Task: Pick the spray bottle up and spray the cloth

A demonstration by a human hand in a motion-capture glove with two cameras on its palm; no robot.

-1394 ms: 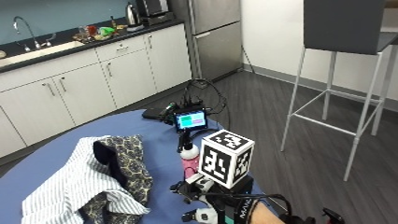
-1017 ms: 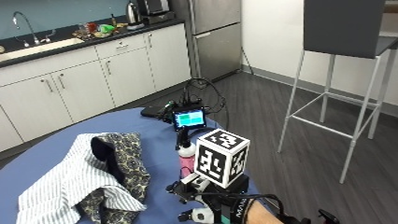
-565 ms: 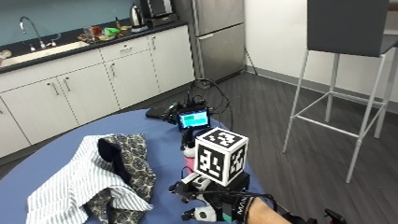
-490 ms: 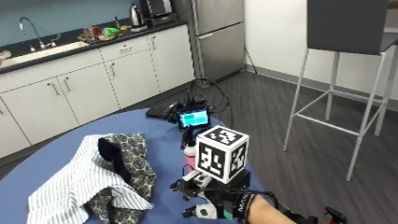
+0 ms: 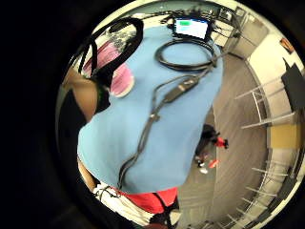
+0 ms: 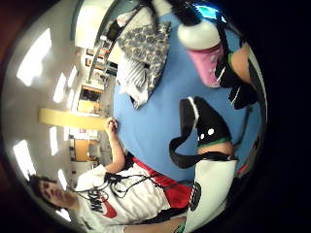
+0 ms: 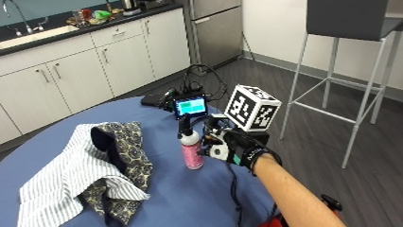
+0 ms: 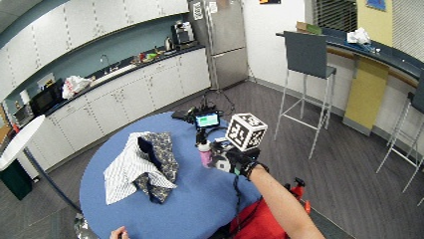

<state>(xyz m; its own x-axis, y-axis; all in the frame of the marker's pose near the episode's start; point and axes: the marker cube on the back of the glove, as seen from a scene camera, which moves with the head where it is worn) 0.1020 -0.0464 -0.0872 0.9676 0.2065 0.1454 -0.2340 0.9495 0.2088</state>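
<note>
The bottle [image 7: 191,150] stood upright on the table [image 7: 189,198], right of the cloth [image 7: 94,165]. The gloved hand [image 7: 228,144] had drawn closer over the last second, now just beside it. Its fingers appeared uncurled, not yet gripping. The grasp seemed imminent; spraying remained undone.

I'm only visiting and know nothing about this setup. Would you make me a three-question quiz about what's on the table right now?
1. True or false: the pink spray bottle stands upright on the blue table.
2. The gloved right hand is: A) beside the bottle, B) on the cloth, C) off the table.
3. Fill in: the small lit screen stands ____ the bottle, toward the kitchen cabinets.

Key: 1 true. 2 A; whether its fingers already touch the bottle cannot be told. 3 behind.
</note>
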